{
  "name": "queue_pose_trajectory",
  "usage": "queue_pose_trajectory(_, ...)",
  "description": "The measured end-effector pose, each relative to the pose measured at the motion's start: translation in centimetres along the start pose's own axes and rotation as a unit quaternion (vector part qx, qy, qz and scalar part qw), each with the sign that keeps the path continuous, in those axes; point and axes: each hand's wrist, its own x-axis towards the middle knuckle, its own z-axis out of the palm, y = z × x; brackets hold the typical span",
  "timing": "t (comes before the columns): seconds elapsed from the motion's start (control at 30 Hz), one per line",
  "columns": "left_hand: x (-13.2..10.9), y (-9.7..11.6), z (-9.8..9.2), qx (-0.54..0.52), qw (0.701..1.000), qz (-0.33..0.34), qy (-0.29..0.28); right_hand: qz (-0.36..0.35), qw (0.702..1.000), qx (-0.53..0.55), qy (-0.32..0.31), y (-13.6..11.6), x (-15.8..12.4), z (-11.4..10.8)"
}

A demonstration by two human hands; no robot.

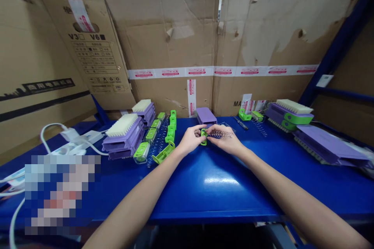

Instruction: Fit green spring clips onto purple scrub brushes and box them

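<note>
Over the blue table, the left hand is pinching a small, bright-green bracket with holes, and the right hand is holding a shiny, thin-wired, loosely coiled spring just beside it.

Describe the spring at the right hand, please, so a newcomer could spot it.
Over the blue table, the left hand and right hand are close together before a purple block. The silvery spring stretches sideways across the right hand, beside a green piece. Unlike the loose springs on the table, this one is held.
</note>
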Motion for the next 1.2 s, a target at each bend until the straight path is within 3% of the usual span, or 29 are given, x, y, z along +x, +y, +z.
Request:
queue_pose_trajectory(0.37,-0.12,0.14,0.65,-0.060,0.995,-0.049,0.055,-0.014,0.997,-0.073,0.024,0.16,0.11,0.00)
queue_pose_trajectory(0.6,-0.28,-0.08,0.62,-0.046,0.997,-0.057,-0.022,0.004,1.000,-0.027,-0.014,-0.05,-0.12,0.14)
queue_pose_trajectory(0.8,-0.15,0.01,0.68,-0.078,0.993,-0.085,0.011,0.001,0.998,-0.069,0.008,-0.11,0.01,0.10)
queue_pose_trajectory(1.03,-0.22,0.27,0.60,-0.083,0.993,-0.081,-0.026,0.017,1.000,-0.013,0.021,-0.77,-0.01,0.26)
queue_pose_trajectory(1.2,-0.11,-0.07,0.66,-0.089,0.992,-0.087,-0.007,0.032,0.999,-0.018,0.017,-0.35,0.10,0.28)
